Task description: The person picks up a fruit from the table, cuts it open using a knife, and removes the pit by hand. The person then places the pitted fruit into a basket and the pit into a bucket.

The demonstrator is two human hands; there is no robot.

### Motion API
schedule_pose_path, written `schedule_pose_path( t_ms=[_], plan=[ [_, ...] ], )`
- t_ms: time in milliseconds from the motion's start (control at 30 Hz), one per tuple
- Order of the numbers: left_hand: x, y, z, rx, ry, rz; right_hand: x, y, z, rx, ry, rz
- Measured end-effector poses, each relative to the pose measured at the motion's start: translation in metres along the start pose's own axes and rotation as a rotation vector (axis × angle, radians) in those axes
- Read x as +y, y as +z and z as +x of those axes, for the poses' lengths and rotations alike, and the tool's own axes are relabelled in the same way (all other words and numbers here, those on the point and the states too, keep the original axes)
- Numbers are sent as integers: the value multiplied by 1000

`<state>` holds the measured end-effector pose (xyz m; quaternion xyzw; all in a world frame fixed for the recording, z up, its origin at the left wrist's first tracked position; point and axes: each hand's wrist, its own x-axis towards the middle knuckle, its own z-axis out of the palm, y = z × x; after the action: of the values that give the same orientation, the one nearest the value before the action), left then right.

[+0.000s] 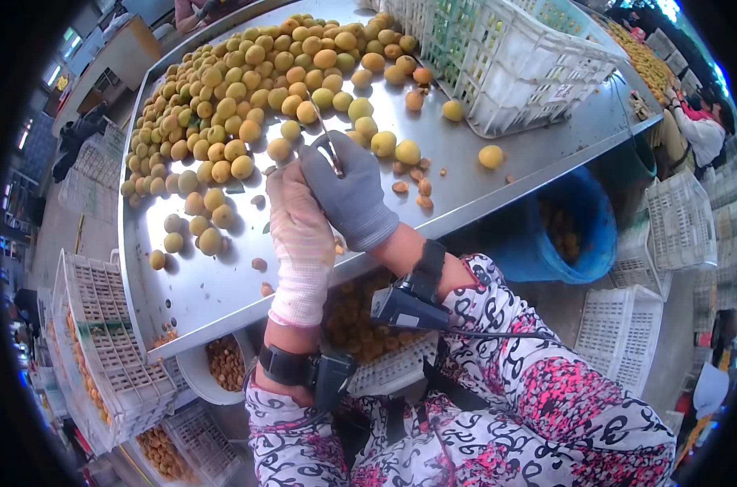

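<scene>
My right hand (350, 188), in a grey glove, is closed around a small thin-bladed knife (330, 144) that points up and away from me. Pressed against it is my left hand (297, 213), in a pale striped glove, its fingers curled. Whatever the left fingers hold is hidden. Both hands are over the near part of a metal table (458, 166). Just beyond them spreads a large heap of yellow-green and orange apricots (247, 97). Small brown pieces (424, 188), perhaps pits or scraps, lie right of my hands.
A white plastic crate (506, 73) stands on the table at back right. Below the edge are a blue barrel (583, 223), a white bucket (191, 369) of brown pieces and a crate (113, 341) at left. Another person (701, 126) is at far right.
</scene>
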<state>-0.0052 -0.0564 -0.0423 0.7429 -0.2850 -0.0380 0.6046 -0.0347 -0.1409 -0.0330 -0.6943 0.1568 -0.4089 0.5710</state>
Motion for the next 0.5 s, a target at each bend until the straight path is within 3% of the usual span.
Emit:
schedule_pose_path(
  t_ms=[33,100,167,233,300,367,433,467,500],
  plan=[
    [-8,-3,-2,-5,12,-8,5,3,-4,8,-11,-6],
    [-18,-3,4,128,478,496,15,4,-1,-8,66,107],
    [-10,-4,6,67,220,306,3,3,1,-47,278,91],
    [-25,-8,8,9,297,236,12,8,1,-86,396,155],
    [-9,-2,-3,-3,-88,-358,-14,-3,0,-184,657,214],
    [-29,2,2,27,44,-486,-6,2,-10,-117,578,161],
    [-17,-6,3,-212,-194,-427,9,-6,-1,-83,528,122],
    [-35,-7,8,-167,-60,-81,18,-14,3,-190,459,131],
    [-26,-16,9,-315,-72,-155,21,-16,4,-306,398,159]
  ],
)
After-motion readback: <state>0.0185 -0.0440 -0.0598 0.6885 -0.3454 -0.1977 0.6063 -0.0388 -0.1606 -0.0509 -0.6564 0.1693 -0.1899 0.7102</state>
